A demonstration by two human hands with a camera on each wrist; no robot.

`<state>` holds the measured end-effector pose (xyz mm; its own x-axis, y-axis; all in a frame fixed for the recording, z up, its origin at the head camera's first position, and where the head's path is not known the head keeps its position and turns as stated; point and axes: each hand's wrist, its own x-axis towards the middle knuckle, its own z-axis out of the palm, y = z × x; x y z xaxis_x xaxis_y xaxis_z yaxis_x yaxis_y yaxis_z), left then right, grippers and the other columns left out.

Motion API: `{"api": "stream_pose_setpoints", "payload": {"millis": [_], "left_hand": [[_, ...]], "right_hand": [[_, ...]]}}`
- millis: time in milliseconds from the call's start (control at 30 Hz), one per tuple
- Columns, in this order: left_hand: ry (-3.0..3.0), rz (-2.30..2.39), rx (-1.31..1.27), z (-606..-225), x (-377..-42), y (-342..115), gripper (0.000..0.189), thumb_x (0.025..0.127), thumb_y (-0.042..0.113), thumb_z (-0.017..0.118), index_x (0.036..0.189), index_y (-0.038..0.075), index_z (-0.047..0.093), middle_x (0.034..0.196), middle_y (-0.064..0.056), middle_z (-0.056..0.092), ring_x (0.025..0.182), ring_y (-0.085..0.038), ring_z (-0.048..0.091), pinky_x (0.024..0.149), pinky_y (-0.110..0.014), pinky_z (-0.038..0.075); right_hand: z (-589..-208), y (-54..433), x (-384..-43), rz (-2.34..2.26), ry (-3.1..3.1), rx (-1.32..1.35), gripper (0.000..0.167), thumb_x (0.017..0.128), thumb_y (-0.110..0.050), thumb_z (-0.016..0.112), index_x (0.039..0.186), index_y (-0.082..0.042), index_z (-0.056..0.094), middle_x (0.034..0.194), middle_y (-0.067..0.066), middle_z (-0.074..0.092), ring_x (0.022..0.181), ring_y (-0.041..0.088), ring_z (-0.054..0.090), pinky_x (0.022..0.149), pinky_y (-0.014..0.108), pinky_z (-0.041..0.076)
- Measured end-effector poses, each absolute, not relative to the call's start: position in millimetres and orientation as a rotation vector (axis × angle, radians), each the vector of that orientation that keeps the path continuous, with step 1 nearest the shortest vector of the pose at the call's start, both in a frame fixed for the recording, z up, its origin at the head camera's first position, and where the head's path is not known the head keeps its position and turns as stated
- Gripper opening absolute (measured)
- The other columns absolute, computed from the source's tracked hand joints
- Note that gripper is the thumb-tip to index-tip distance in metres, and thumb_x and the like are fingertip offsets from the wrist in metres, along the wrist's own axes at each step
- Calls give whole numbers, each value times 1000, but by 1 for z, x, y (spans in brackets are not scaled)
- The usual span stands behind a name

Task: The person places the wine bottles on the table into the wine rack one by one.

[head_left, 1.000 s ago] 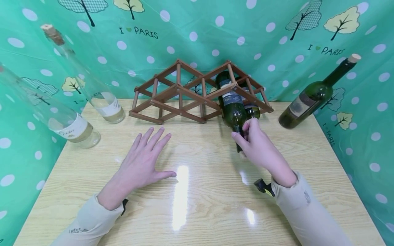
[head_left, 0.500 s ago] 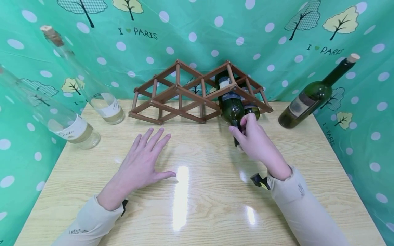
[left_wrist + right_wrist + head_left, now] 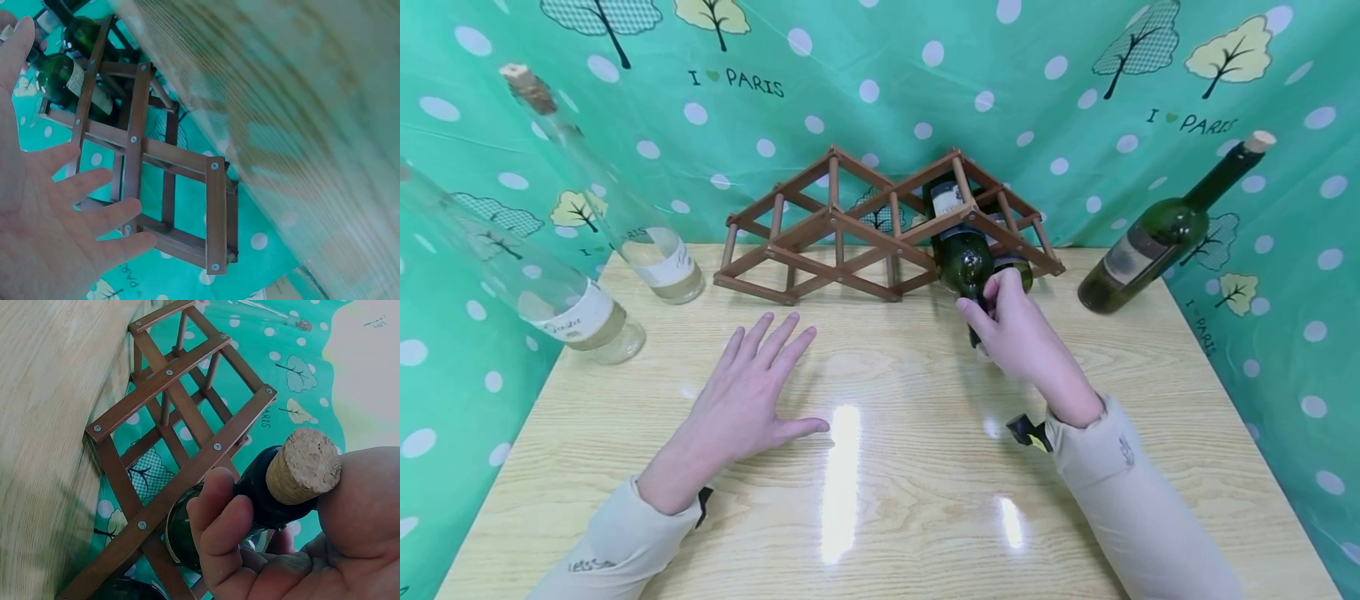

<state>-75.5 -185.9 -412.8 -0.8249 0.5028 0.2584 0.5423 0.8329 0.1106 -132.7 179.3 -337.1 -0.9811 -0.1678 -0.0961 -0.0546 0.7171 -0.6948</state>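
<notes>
My right hand point(image 3: 1018, 333) grips the neck of a dark green wine bottle point(image 3: 966, 262), whose body lies in an upper slot of the brown wooden wine rack point(image 3: 868, 229). Its neck points out toward me; in the right wrist view the cork point(image 3: 305, 467) shows beyond my curled fingers point(image 3: 219, 519). A second green bottle point(image 3: 1017, 268) lies lower in the rack, partly hidden by my hand and the first bottle. My left hand point(image 3: 741, 400) is spread palm down over the table, in front of the rack's left end, and holds nothing.
Two clear corked bottles point(image 3: 666, 265) point(image 3: 587, 321) stand at the left of the wooden table point(image 3: 910, 500). A corked dark green bottle point(image 3: 1142, 250) stands right of the rack. Green dotted cloth point(image 3: 865, 83) hangs behind and at both sides.
My right hand has pushed the green bottle farther back into the rack, so less of its body sticks out in front. The left hand has not moved.
</notes>
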Motion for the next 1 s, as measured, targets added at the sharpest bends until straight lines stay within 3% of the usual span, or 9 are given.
{"api": "stream_pose_setpoints", "payload": {"millis": [1000], "left_hand": [[-2804, -272, -802, -411, -75, -188, 124, 73, 84, 76, 166, 14, 34, 172, -16, 28, 156, -48, 23, 120, -72, 24]], "right_hand": [[-336, 172, -155, -1062, 2821, -142, 44, 112, -44, 51, 121, -5, 34, 78, 14, 48, 64, 29, 50, 58, 41, 42]]}}
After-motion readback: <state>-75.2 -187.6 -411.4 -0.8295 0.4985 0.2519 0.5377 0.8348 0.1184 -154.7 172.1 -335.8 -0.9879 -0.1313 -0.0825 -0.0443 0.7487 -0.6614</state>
